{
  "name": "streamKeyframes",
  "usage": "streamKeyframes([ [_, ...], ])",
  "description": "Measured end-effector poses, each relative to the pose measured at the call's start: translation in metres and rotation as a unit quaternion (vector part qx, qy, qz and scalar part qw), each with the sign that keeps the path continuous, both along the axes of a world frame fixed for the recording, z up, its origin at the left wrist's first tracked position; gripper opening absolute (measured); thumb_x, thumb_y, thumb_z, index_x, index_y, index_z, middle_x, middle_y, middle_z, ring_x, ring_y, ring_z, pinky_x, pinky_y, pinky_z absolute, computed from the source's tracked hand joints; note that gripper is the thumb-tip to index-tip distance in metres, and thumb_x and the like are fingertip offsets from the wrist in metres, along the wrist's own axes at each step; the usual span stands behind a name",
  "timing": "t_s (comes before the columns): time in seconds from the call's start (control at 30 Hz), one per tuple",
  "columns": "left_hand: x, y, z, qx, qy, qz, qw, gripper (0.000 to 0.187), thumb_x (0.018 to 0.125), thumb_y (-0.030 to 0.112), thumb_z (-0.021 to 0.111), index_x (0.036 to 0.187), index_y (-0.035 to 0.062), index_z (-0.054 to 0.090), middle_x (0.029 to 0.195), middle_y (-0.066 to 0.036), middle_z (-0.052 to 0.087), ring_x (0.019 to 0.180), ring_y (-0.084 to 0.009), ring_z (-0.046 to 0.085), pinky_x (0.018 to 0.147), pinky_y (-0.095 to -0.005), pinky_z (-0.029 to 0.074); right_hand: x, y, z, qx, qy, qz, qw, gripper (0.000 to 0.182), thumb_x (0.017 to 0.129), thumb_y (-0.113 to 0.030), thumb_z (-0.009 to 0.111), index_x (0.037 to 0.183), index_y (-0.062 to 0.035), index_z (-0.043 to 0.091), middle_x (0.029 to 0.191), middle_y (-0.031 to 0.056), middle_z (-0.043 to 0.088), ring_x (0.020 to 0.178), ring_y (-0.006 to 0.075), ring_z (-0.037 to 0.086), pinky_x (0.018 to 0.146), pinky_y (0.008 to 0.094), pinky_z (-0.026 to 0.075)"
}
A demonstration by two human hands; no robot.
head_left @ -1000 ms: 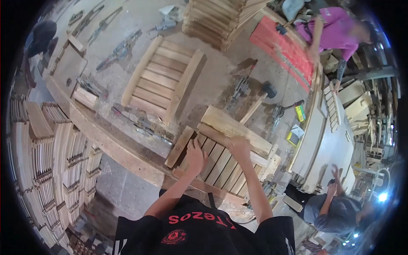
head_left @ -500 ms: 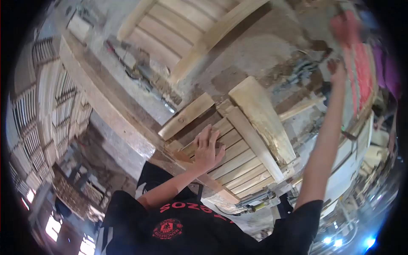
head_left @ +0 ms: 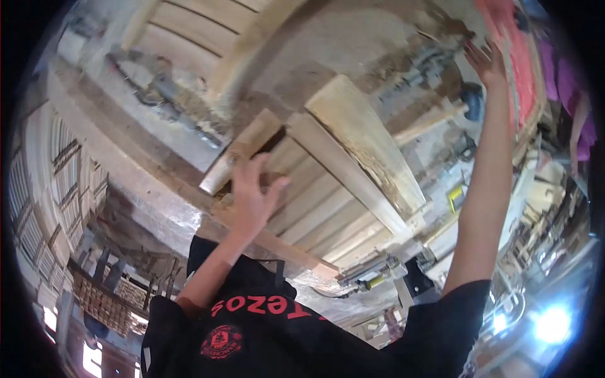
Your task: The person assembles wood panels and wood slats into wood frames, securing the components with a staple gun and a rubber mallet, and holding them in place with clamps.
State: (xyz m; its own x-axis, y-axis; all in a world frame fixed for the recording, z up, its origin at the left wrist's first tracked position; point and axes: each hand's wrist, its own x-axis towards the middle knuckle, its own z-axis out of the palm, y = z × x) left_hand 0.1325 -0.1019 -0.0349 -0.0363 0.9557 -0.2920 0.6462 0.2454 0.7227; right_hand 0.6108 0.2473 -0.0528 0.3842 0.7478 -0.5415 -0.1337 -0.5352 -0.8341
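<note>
My left hand (head_left: pixel 254 198) lies over the near left corner of a slatted wooden panel (head_left: pixel 315 195), fingers spread and fingertips at the panel's left rail (head_left: pixel 242 151). A dark gap shows between that rail and the slats. Along the panel's right side runs another rail (head_left: pixel 346 173), and beside it lies a wide board with a rough, bark-like edge (head_left: pixel 368 148). My right arm is stretched far forward to the right. My right hand (head_left: pixel 488 63) is open, fingers apart, above the cluttered bench near a red cloth-like strip (head_left: pixel 513 69).
Another slatted panel (head_left: pixel 195 28) lies at the far side of the bench. Metal tools (head_left: pixel 170 94) lie to its left, and a metal tool with a yellow part (head_left: pixel 375 280) sits at the near edge. Stacked slatted wood pieces (head_left: pixel 60 164) stand at left.
The view has shifted, moving the bench left and up. My left hand has gone from the slats to the left rail. My right hand remains stretched out, its fingers more spread.
</note>
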Motion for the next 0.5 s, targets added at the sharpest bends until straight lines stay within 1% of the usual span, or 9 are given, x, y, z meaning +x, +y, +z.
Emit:
streamKeyframes([
  [0.07,-0.004,0.009,0.011,-0.014,0.035,0.019,0.999,0.057,0.078,0.027,0.075,0.123,0.0042,0.051,0.109,-0.020,0.052,0.101,-0.0379,0.047,0.089,-0.0463,0.040,0.004,0.004,0.001,0.000,-0.022,0.012,1.000,0.070,0.091,-0.029,0.055,0.141,0.0038,0.018,0.122,0.0292,0.052,0.105,0.0391,0.061,0.091,0.0481,0.052],
  [0.13,-0.007,0.015,0.009,-0.018,0.059,0.019,0.998,0.056,0.079,0.027,0.074,0.124,0.0043,0.050,0.110,-0.021,0.052,0.104,-0.0387,0.046,0.091,-0.0471,0.039,0.016,0.007,-0.006,0.002,0.016,0.021,1.000,0.075,0.086,-0.025,0.065,0.139,0.0032,0.020,0.127,0.0294,0.045,0.109,0.0402,0.057,0.095,0.0499,0.050],
  [0.2,-0.009,0.016,0.005,-0.017,0.069,0.003,0.997,0.056,0.080,0.027,0.072,0.126,0.0040,0.049,0.112,-0.022,0.051,0.106,-0.0394,0.046,0.092,-0.0480,0.038,0.031,0.012,-0.017,0.006,0.024,0.001,1.000,0.075,0.086,-0.025,0.065,0.139,0.0032,0.020,0.126,0.0293,0.045,0.110,0.0398,0.056,0.096,0.0507,0.049],
  [0.23,-0.010,0.013,0.004,-0.050,0.079,-0.027,0.995,0.060,0.083,0.027,0.069,0.133,0.0047,0.044,0.116,-0.025,0.049,0.110,-0.0422,0.044,0.094,-0.0505,0.037,0.036,0.015,-0.024,0.007,0.030,-0.008,0.999,0.075,0.086,-0.025,0.064,0.139,0.0032,0.020,0.126,0.0292,0.044,0.111,0.0396,0.056,0.097,0.0511,0.048],
  [0.3,-0.001,0.002,0.007,-0.046,0.112,-0.052,0.991,0.063,0.083,0.022,0.067,0.137,0.0048,0.041,0.121,-0.026,0.046,0.113,-0.0419,0.042,0.096,-0.0504,0.035,0.042,0.018,-0.033,0.008,0.043,-0.024,0.999,0.074,0.086,-0.026,0.065,0.139,0.0034,0.021,0.127,0.0287,0.043,0.112,0.0393,0.054,0.098,0.0513,0.047],
  [0.33,0.003,-0.005,0.008,-0.044,0.132,-0.062,0.988,0.065,0.083,0.020,0.067,0.140,0.0049,0.039,0.123,-0.027,0.045,0.115,-0.0418,0.041,0.097,-0.0503,0.034,0.040,0.018,-0.035,0.014,0.049,-0.031,0.998,0.074,0.086,-0.026,0.065,0.138,0.0035,0.022,0.128,0.0284,0.042,0.113,0.0392,0.054,0.099,0.0515,0.046],
  [0.37,0.005,-0.016,0.003,-0.039,0.125,-0.063,0.989,0.068,0.085,0.022,0.063,0.143,0.0046,0.033,0.129,-0.029,0.042,0.118,-0.0441,0.038,0.099,-0.0517,0.032,0.037,0.019,-0.037,0.023,0.053,-0.035,0.998,0.074,0.086,-0.026,0.065,0.138,0.0036,0.023,0.128,0.0282,0.042,0.113,0.0390,0.053,0.099,0.0516,0.046],
  [0.47,0.009,-0.025,-0.003,-0.035,0.129,-0.063,0.989,0.068,0.085,0.025,0.061,0.143,0.0037,0.033,0.135,-0.032,0.036,0.126,-0.0471,0.032,0.103,-0.0559,0.026,0.017,0.019,-0.033,0.057,0.024,-0.023,0.998,0.071,0.085,-0.027,0.065,0.136,0.0048,0.027,0.130,0.0262,0.039,0.114,0.0379,0.051,0.099,0.0512,0.045],
  [0.5,0.010,-0.030,-0.009,-0.013,0.137,-0.061,0.989,0.067,0.085,0.025,0.061,0.143,0.0061,0.033,0.137,-0.032,0.034,0.127,-0.0481,0.030,0.104,-0.0575,0.024,0.007,0.016,-0.029,0.065,0.003,-0.013,0.998,0.070,0.085,-0.027,0.066,0.134,0.0058,0.029,0.130,0.0248,0.038,0.113,0.0371,0.051,0.097,0.0506,0.045],
])
